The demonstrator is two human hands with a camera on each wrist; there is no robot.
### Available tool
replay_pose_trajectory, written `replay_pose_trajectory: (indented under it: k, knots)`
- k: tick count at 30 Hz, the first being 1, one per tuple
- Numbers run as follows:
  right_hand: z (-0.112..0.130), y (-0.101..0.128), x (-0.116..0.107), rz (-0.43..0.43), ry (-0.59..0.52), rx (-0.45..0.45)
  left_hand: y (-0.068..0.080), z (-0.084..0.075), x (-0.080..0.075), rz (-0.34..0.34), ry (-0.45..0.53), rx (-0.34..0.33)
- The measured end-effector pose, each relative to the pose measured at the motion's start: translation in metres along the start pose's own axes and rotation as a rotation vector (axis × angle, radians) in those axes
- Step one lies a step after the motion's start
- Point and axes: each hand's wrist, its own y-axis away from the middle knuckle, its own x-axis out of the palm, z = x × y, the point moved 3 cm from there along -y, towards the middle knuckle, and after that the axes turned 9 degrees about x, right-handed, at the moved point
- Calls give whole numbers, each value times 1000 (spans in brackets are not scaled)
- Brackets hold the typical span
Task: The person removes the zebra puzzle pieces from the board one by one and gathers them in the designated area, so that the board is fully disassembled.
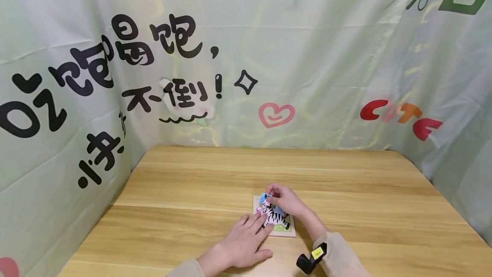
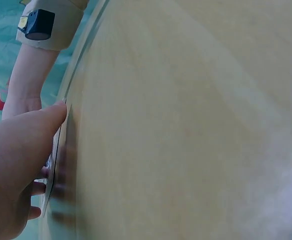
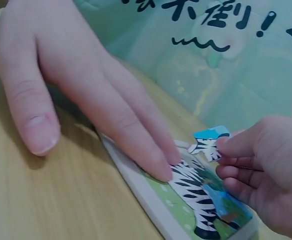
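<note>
Striped in black and white, the zebra puzzle piece sits in the fingertips of my right hand, pinched at its near edge and raised just above the far end of the puzzle board. The piece points away from my grip toward the left hand, its blue upper corner tilted up and its striped part toward the board. The board lies flat on the wooden worktop, its long side running away from me and slightly rightward; most of the zebra picture is already seated in it. My left hand lies flat, fingers straight, its fingertips pressing the board's left part and its palm on the worktop beside it. Of the two, the right hand is nearer the open spot. Printed green cloth walls the worktop on three sides.
</note>
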Motion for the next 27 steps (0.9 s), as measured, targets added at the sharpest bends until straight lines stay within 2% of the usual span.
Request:
replay_pose_trajectory:
  k: [7, 12, 21, 27]
  knots:
    - [-7, 5, -22, -40, -87, 11, 0, 0, -1, 3, 2, 0]
    - [-20, 14, -43, -68, -72, 37, 0, 0, 1, 3, 13, 7]
    - [-46, 36, -83, -111, -70, 145, 1, 0, 0, -8, 10, 11]
    - [-56, 49, -103, -86, -27, 165, 1, 0, 0, -12, 0, 15]
